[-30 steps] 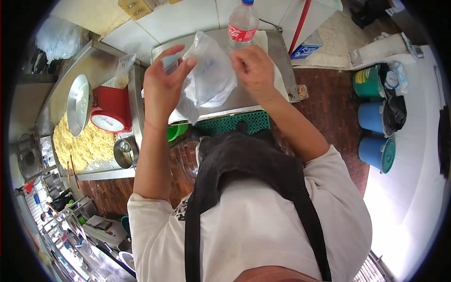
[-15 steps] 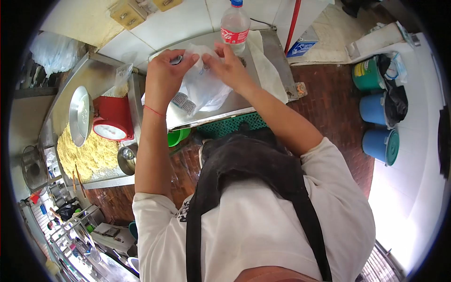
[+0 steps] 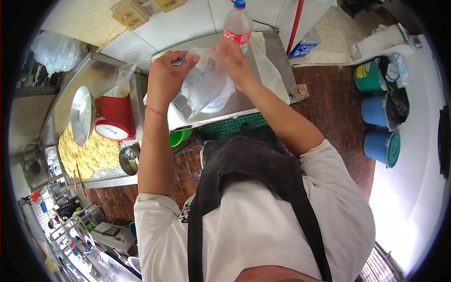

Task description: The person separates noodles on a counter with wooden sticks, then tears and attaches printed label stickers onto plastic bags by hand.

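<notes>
A clear plastic bag [image 3: 209, 87] with printed text hangs between my hands, over the metal table [image 3: 263, 61]. My left hand [image 3: 171, 75] pinches the bag's left edge between thumb and fingers, and a small dark, shiny object shows inside its grip. On the other side, my right hand [image 3: 234, 63] closes on the bag's upper right edge. A printed label [image 3: 182, 105] shows at the lower left of the bag. Behind my right hand stands a clear bottle [image 3: 238, 26] with a red label and blue cap.
At the left are a red scale [image 3: 114, 117] with a metal pan [image 3: 82, 115], a yellow shredded heap [image 3: 84, 152] and a metal bowl [image 3: 129, 159]. A green basin [image 3: 178, 137] sits below the table. Several bins, one a blue bin [image 3: 376, 148], line the right wall.
Since a second ago, my right hand has moved left and taken hold of the bag's edge. In the last half second it has shifted slightly right, spreading the top of the bag.
</notes>
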`<state>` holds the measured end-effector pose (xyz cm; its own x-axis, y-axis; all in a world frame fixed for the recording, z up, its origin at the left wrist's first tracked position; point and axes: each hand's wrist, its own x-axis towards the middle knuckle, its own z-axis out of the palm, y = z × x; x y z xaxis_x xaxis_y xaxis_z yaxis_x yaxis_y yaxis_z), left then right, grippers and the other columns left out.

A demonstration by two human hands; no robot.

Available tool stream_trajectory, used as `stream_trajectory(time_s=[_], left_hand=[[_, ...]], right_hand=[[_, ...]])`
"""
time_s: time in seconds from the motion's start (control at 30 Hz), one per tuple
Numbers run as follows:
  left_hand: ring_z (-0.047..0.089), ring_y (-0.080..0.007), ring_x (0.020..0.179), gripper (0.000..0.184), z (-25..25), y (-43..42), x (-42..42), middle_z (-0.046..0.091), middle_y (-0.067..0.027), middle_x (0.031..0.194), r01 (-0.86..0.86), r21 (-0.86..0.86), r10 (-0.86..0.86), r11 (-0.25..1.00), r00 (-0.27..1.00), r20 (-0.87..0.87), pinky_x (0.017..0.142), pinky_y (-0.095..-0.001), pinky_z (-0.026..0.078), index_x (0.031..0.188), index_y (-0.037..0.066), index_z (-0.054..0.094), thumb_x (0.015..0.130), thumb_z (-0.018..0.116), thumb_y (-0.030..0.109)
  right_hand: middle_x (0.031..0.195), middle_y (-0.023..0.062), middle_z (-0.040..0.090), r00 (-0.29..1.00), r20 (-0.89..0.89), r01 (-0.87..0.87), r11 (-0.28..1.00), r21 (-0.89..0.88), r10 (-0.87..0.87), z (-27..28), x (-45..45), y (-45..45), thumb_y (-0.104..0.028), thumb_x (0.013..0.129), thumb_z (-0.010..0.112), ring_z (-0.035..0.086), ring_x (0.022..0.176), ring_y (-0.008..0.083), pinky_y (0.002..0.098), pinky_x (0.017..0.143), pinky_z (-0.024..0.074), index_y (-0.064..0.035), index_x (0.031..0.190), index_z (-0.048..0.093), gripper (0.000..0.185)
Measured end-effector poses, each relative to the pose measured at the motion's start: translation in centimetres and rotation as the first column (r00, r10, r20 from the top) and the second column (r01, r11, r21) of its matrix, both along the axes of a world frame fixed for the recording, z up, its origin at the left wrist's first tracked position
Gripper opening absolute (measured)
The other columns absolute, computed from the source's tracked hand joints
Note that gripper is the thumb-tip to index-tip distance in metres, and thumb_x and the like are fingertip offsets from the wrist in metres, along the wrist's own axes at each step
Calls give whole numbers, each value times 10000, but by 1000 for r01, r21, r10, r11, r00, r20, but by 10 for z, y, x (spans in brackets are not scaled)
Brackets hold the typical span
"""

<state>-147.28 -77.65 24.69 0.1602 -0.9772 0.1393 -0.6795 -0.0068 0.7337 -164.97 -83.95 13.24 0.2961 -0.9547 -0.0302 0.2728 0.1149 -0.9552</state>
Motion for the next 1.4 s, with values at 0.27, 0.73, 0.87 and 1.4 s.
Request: stream_trajectory(time_s=[0.27, 0.73, 0.87, 1.4], left_hand=[[609, -109, 673, 430, 5, -3, 3, 707, -111, 787, -21, 79, 27, 997, 997, -74, 629, -277, 498, 1010, -47, 735, 828, 809, 335], [562, -105, 770, 234, 16, 4, 14, 665, -60, 841, 24, -145, -44, 989, 989, -139, 728, -242, 451, 1003, -3, 736, 917, 735, 214], [521, -71, 776, 165, 56, 15, 33, 656, 5, 828, -44, -289, -50, 956, 950, -308, 719, -228, 430, 967, -4, 743, 942, 709, 156], [586, -121, 767, 323, 68, -51, 76, 622, -56, 889, 297, -94, -290, 950, 732, -616, 701, -271, 500, 1171, -7, 654, 981, 605, 249]], right_hand=[[1339, 239, 501, 888, -359, 0, 784, -621, -285, 14, -5, 27, -483, 823, 786, 486, 1254, 388, 473, 1071, 384, 46, 1452, 327, 941], [1237, 154, 616, 953, -201, 160, 939, -305, -227, 5, -15, 1, -404, 959, 650, 592, 1175, 298, 430, 1012, 450, -30, 1318, 497, 540], [1214, 149, 625, 908, -365, 80, 939, -334, -207, 27, -21, 19, -411, 977, 624, 612, 1136, 288, 402, 984, 467, -42, 1300, 540, 498], [964, 35, 636, 983, 75, 170, 985, 10, -170, 112, -31, -6, -336, 1039, 546, 610, 936, 139, 341, 834, 514, -42, 1318, 531, 405]])
